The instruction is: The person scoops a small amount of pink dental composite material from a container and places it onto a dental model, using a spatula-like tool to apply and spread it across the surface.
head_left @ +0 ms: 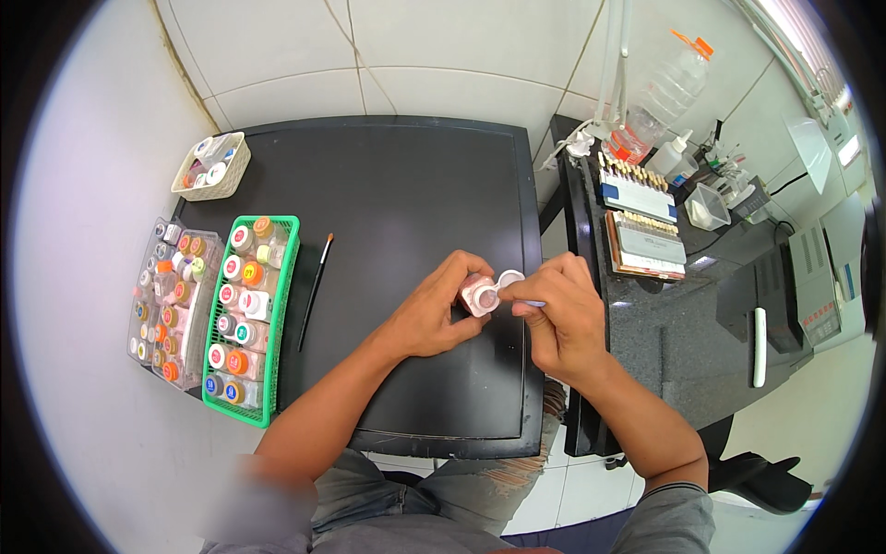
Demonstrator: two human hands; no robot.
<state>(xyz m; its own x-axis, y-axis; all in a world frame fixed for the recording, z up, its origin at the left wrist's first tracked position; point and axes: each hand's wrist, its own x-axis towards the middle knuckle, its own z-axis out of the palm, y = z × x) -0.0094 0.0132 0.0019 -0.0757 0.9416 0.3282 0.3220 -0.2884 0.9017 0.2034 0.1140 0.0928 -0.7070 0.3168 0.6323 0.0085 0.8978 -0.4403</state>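
Observation:
Above the right half of a black table (pixel 406 212), my left hand (pixel 429 309) is wrapped round a small squarish jar (pixel 471 294) with pinkish contents. Its white round mouth is uncovered and faces up toward me. My right hand (pixel 565 314) is closed on a thin stick-like tool (pixel 530 303) with a pale violet end. The tool's other end lies at the jar mouth, partly hidden by my fingers. A white round cap (pixel 509 277) shows between the jar and my right fingers; what supports it I cannot tell. On the table to the left lies a fine brush (pixel 317 291) with an orange tip.
A green basket (pixel 294 268) and a clear tray (pixel 209 277), both with several small capped jars, stand left. Behind them is a cream basket (pixel 210 191). The right-hand counter (pixel 637 351) bears tooth shade guides (pixel 641 245), a large plastic bottle (pixel 663 92) and a grey-white machine (pixel 817 286).

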